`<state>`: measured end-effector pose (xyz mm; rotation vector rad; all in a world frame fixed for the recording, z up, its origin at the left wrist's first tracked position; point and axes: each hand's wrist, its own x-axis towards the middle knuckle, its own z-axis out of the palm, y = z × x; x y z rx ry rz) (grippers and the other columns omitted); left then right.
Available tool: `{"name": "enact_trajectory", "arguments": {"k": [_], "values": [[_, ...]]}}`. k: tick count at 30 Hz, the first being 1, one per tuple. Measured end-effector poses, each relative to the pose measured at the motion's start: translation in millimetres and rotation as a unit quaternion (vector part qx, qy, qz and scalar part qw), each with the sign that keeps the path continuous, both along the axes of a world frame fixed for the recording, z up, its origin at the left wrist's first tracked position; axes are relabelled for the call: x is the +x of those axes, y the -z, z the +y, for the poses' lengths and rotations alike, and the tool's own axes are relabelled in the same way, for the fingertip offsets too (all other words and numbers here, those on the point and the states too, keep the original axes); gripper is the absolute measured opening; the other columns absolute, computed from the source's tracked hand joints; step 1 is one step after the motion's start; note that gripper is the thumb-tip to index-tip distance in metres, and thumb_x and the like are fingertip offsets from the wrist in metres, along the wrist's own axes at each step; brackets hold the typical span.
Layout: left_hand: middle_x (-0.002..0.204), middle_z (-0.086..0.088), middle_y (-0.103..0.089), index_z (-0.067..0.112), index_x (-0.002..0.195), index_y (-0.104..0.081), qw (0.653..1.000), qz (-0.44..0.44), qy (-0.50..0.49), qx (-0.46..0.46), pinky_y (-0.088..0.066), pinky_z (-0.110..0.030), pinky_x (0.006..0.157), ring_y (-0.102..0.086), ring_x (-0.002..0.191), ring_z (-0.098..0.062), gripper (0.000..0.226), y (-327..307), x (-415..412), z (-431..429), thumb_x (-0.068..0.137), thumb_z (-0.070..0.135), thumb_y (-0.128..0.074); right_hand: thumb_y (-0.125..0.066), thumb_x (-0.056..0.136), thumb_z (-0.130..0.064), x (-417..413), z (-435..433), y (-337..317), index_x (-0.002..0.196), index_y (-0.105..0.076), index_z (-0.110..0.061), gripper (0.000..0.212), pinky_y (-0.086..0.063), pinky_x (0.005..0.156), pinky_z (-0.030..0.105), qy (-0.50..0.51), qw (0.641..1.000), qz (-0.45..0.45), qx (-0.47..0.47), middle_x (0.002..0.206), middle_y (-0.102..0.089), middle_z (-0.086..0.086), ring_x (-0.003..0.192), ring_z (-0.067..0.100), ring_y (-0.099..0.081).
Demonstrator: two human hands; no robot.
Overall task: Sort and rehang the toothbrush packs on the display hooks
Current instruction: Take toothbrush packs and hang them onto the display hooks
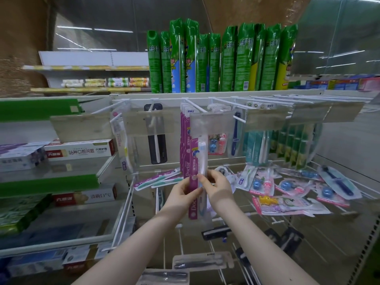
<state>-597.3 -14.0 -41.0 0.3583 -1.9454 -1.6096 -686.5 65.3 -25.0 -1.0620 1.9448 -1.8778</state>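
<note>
Purple-carded toothbrush pack (194,177) stands upright at the middle of the display, in front of matching purple packs (184,138) hanging from a white hook (194,104). Both hands hold it: the left hand (184,194) has its fingers closed around the lower card, the right hand (218,183) pinches its right edge. Loose packs (287,188) lie scattered on the wire shelf (339,177) to the right.

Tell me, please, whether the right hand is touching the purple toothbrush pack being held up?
Touching. The head view shows the right hand with its fingertips pressed on the purple toothbrush pack, while the left hand grips it from the other side.
</note>
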Motion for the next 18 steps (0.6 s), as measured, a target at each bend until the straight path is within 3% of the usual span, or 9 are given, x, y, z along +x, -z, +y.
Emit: {"name": "enact_trajectory", "arguments": {"k": [3, 5, 11, 16, 18], "values": [[0.105, -0.002, -0.068, 0.017, 0.107, -0.060, 0.999, -0.016, -0.035, -0.005, -0.051, -0.018, 0.080, -0.064, 0.099, -0.011, 0.020, -1.0, -0.4, -1.4, 0.089, 0.009, -0.062, -0.051, 0.097, -0.021, -6.7, 6.9, -1.1, 0.097, -0.059, -0.012, 0.013, -0.048, 0.064, 0.010, 0.024, 0.999, -0.020, -0.008, 0.087, -0.065, 0.000, 0.082, 0.013, -0.062], [0.105, 0.001, -0.066, 0.019, 0.105, -0.058, 0.997, -0.025, -0.066, -0.014, -0.048, -0.014, 0.078, -0.062, 0.099, -0.009, 0.018, -4.3, 0.1, -5.2, 0.090, 0.012, -0.062, -0.048, 0.098, -0.022, -13.5, 10.9, -3.6, 0.100, -0.057, -0.010, 0.016, -0.044, 0.054, 0.010, 0.040, 0.999, -0.034, -0.012, 0.085, -0.063, 0.000, 0.075, 0.009, -0.060], [0.109, 0.004, -0.065, 0.019, 0.113, -0.058, 0.994, -0.024, -0.104, -0.019, -0.045, -0.018, 0.084, -0.059, 0.103, -0.003, 0.020, -15.0, 2.0, -19.8, 0.093, 0.018, -0.058, -0.045, 0.099, -0.022, -25.3, 10.2, -22.4, 0.092, -0.051, -0.010, 0.016, -0.039, 0.046, 0.005, 0.055, 0.998, -0.015, -0.029, 0.079, -0.058, -0.001, 0.068, 0.006, -0.055], [0.110, 0.002, -0.066, 0.020, 0.115, -0.057, 0.995, -0.008, -0.102, -0.010, -0.045, -0.021, 0.085, -0.061, 0.105, -0.008, 0.022, -23.8, 0.7, -27.3, 0.093, 0.019, -0.057, -0.044, 0.099, -0.019, -26.0, 1.6, -33.4, 0.098, -0.054, -0.010, 0.014, -0.048, 0.058, 0.008, 0.044, 0.999, 0.017, -0.026, 0.085, -0.061, -0.006, 0.075, 0.001, -0.058], [0.110, 0.003, -0.065, 0.021, 0.114, -0.057, 0.994, -0.005, -0.104, -0.018, -0.045, -0.021, 0.085, -0.060, 0.105, -0.008, 0.020, -27.0, 0.2, -29.3, 0.094, 0.019, -0.056, -0.043, 0.099, -0.018, -26.8, -0.7, -35.4, 0.100, -0.055, -0.007, 0.016, -0.043, 0.053, 0.004, 0.040, 0.998, 0.029, -0.026, 0.085, -0.060, -0.006, 0.075, -0.002, -0.056]]}}
